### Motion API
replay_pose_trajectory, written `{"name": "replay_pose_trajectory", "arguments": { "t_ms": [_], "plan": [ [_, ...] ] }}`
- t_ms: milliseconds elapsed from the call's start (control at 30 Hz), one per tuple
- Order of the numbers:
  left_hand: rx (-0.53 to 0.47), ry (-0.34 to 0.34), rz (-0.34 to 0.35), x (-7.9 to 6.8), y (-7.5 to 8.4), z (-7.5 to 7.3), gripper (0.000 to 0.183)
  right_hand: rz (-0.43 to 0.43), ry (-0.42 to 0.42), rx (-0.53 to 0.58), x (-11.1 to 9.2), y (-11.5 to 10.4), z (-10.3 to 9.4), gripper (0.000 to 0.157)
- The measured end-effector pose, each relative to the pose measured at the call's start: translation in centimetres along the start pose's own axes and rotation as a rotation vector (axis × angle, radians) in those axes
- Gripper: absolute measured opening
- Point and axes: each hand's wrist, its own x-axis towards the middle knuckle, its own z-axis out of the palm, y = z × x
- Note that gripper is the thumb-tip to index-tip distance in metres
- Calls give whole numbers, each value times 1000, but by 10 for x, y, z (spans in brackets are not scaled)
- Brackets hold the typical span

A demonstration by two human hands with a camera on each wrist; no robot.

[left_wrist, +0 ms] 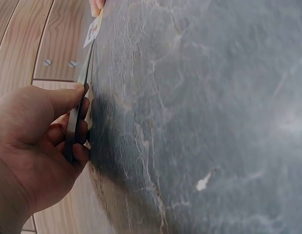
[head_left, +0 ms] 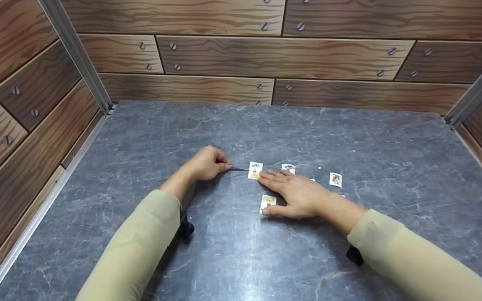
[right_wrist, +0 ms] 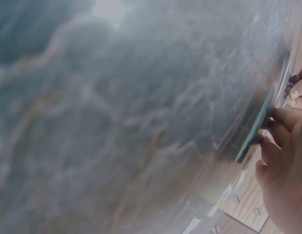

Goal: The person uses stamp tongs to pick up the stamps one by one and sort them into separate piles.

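Observation:
My left hand [head_left: 208, 164] grips slim dark metal tweezers [left_wrist: 76, 117] between thumb and fingers. Their tip reaches the left edge of a small picture stamp [head_left: 255, 170] lying on the grey table. At that stamp's right edge are the straight fingertips of my right hand [head_left: 297, 193], palm down. Its thumb tip overlaps a second stamp [head_left: 268, 202], nearer to me. In the right wrist view, a stamp's toothed edge [right_wrist: 253, 131] shows close beside the fingers. Another stamp [head_left: 288, 168] lies just beyond my right hand, partly covered by it.
A further stamp [head_left: 336, 179] lies to the right of my right hand. Pale corners peek out by the hand and wrist. The marbled grey table [head_left: 174, 133] is bounded by wood-patterned panels [head_left: 224, 58] behind and at both sides, with metal posts [head_left: 78, 50] at the corners.

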Motion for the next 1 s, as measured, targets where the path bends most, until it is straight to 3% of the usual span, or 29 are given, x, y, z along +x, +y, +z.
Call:
{"name": "replay_pose_trajectory", "arguments": {
  "t_ms": [533,1000],
  "plan": [
    [15,20,4,-2,0,1,13,-62,70,-38,-19,0,-13,92],
    [-11,53,-17,-14,-1,-20,14,-90,70,-70,-50,-15,-5,93]
  ]
}}
